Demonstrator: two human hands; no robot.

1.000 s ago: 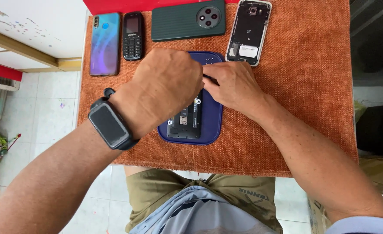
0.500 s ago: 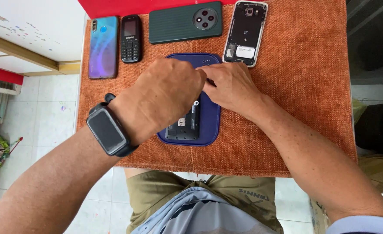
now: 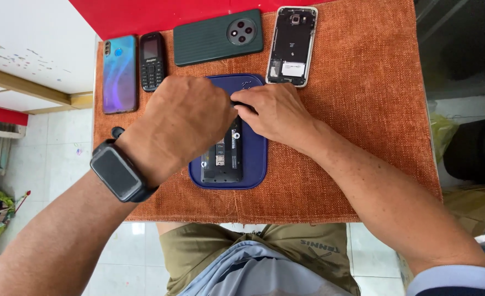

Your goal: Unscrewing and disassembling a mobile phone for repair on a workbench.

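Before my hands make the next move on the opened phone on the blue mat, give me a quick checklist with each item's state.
1. Opened phone lies inside the blue mat: ok.
2. Left hand over the phone's upper part: ok.
3. Right hand pinches something small and dark at the phone's top: ok; what it is, cannot tell.
4. Phone's top end visible: not ok, hands hide it.
5. Green phone and backless phone lie apart from the hands: ok.

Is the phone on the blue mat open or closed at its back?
Open: the phone on the blue mat shows bare inner parts, no back cover.
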